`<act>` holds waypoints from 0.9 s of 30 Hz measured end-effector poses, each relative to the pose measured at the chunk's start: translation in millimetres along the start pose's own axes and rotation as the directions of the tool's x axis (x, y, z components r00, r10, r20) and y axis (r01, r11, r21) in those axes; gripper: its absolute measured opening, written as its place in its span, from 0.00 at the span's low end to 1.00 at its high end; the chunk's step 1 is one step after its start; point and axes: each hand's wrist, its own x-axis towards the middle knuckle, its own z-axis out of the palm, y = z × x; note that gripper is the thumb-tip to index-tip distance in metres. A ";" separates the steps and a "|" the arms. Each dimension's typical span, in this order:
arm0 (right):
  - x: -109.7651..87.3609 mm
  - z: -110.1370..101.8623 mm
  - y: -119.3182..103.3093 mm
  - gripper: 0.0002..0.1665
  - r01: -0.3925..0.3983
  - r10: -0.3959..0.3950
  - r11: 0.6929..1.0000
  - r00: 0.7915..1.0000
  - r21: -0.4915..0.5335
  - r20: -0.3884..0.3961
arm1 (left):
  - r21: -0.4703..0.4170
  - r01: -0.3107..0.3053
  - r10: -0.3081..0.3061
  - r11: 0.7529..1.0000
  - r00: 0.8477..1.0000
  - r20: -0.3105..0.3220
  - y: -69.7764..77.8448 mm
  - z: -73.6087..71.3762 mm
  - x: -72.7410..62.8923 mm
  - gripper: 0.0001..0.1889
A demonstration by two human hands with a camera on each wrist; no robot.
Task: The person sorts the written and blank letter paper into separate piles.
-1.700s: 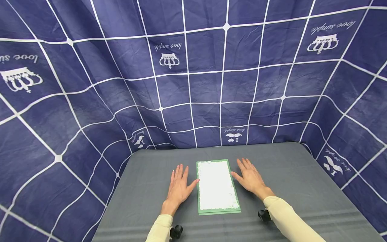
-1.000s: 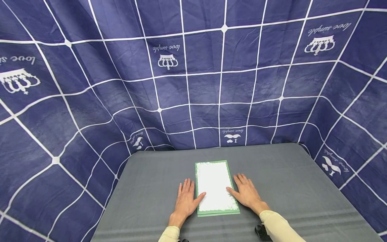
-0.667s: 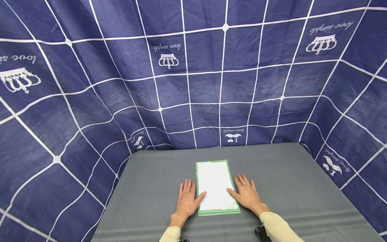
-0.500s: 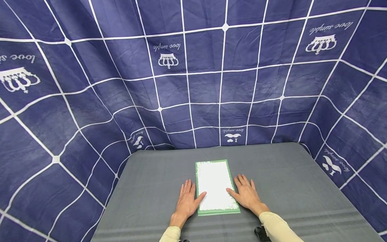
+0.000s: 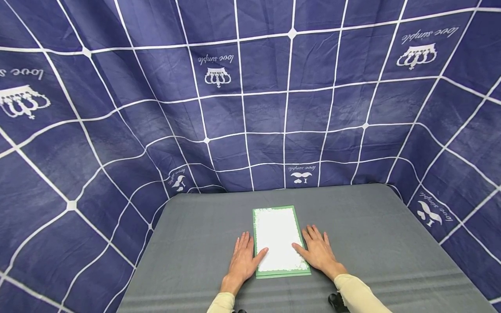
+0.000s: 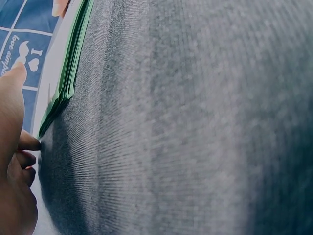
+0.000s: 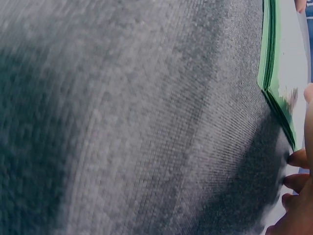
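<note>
A thin rectangular stack of green sheets (image 5: pixel 279 237), with a white top face and ragged green border, lies flat on the grey cloth. The wrist views show its layered green edges (image 6: pixel 73 58). Along its left side rests my left hand (image 5: pixel 241 261), fingers straight and pointing away, with the thumb reaching over the white face. My right hand (image 5: pixel 320 252) mirrors this on the right side, its thumb also over the top. Neither hand curls round the stack. Fingertips of the right hand (image 7: pixel 299 196) sit close to the stack's edge in the right wrist view.
A grey cloth-covered table (image 5: pixel 203 243) spreads out around the stack. Behind it and at both sides hangs a dark blue curtain (image 5: pixel 262 113) with white grid lines. Black wrist devices show by the cream sleeves (image 5: pixel 358 293).
Since the earliest frame both hands have come nearer to me and inward, bringing the thumbs over the stack's top. Over the last second they stay almost still, and the stack keeps its place.
</note>
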 end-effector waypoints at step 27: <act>0.8 6.1 -6.0 0.48 0.001 -0.001 1.000 1.000 0.009 0.002 | -0.037 -0.018 0.017 0.999 1.000 -0.016 5.1 2.8 -0.6 0.46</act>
